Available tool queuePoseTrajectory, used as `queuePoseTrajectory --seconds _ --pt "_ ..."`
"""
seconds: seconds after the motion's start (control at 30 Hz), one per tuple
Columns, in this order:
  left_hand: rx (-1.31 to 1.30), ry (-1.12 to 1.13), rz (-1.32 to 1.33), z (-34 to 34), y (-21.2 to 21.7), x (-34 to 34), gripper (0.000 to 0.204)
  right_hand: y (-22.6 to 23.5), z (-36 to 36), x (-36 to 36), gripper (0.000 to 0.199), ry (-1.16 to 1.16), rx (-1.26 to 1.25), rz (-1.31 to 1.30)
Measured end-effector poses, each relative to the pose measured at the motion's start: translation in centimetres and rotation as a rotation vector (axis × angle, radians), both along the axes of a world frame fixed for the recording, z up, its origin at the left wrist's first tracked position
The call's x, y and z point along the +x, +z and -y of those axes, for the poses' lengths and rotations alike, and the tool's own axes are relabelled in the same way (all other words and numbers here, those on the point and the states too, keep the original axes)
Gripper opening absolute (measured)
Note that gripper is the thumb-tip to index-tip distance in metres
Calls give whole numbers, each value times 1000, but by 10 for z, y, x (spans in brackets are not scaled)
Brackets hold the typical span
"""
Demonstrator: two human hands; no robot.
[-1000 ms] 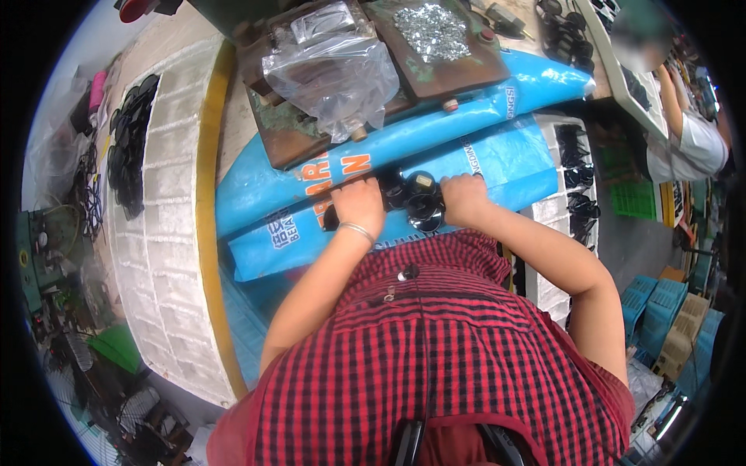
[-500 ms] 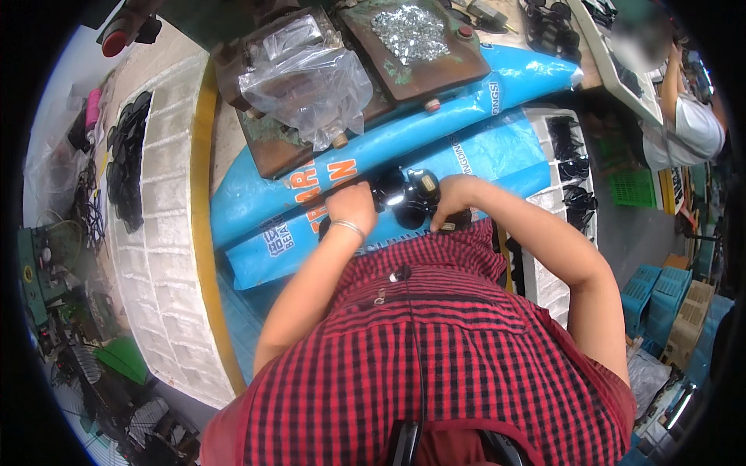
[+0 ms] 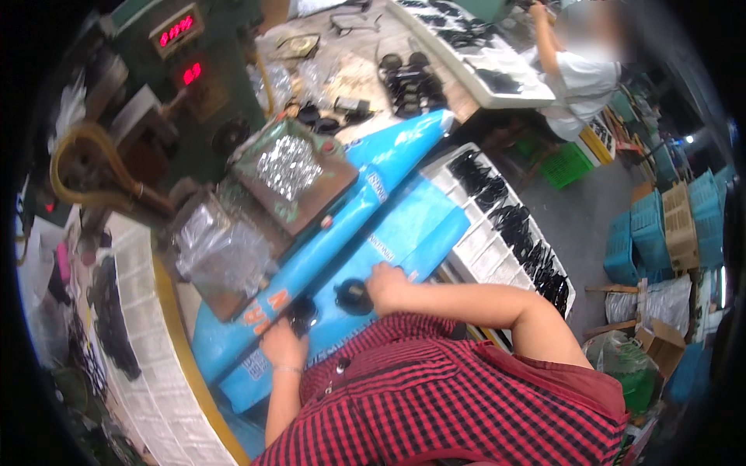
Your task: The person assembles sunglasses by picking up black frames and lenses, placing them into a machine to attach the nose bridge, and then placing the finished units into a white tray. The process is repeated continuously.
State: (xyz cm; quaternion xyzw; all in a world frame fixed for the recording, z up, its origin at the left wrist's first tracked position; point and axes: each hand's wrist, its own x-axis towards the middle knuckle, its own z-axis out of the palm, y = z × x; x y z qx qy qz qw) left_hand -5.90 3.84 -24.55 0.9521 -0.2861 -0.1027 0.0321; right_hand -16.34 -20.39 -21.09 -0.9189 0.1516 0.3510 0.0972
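Right hand (image 3: 386, 281) rests beside round black part (image 3: 354, 296) on blue sack (image 3: 412, 233), part just left of fingers, touching; grip unclear. Left hand (image 3: 281, 342) below second black part (image 3: 301, 313), closure unclear.

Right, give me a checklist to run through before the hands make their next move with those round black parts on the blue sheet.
1. Left hand at a round black part: ok, touching it.
2. Right hand beside the second round black part: ok.
3. Grip closed on either part: cannot tell, fingers blur.
4. Blue plastic sheet under both parts: ok, spread across the work surface.
5. Brown tray of shiny metal bits within view ahead: ok.
6. White compartment tray of black pieces to the right: ok, partly filled.
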Motion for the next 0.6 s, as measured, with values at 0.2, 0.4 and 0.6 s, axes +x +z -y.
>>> queuePoseTrajectory --seconds 0.2,0.4,0.6 --pt "1 -18 -92 1 22 3 47 3 -6 -13 48 -233 99 82" --pt "60 -84 -70 2 47 -9 51 -13 13 -31 50 -389 259 253" --pt "-50 -152 -69 6 72 -12 53 8 45 -54 61 -479 467 381"
